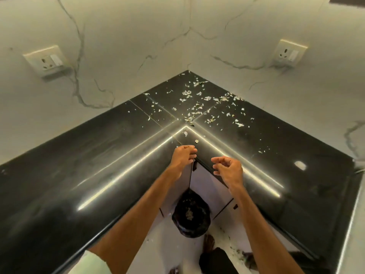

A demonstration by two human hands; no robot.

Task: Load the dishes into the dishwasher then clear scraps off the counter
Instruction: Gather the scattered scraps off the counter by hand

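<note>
Tabletop [79, 155]: black, glossy and L-shaped, meeting in a corner against a white veined wall [138, 36]; bright light streaks run along both arms near the front edge.
Scraps [189, 113]: pale flakes scattered over the far corner of the tabletop, thickest around the seam where the two slabs join, thinner toward the right; two loose pieces [185, 133] lie nearer, just beyond the inner corner.
Left hand [182, 158]: at the inner corner of the tabletop edge, back of the hand up, its fingers [190, 150] curled tight and bunched against the edge; whether they enclose any scraps cannot be told.
Right hand [230, 171]: just beside the left, held over the front edge of the right arm of the tabletop, its fingers [219, 160] loosely curled with a gap to the thumb, holding nothing visible.
Bin [190, 216]: lined with a black bag, standing on the floor below the inner corner between the two forearms, with a small heap of pale scraps inside.
Cabinet doors [209, 186]: pale, under the tabletop behind the bin.
Wall sockets [46, 60]: one on each wall, left and right of the corner.
</note>
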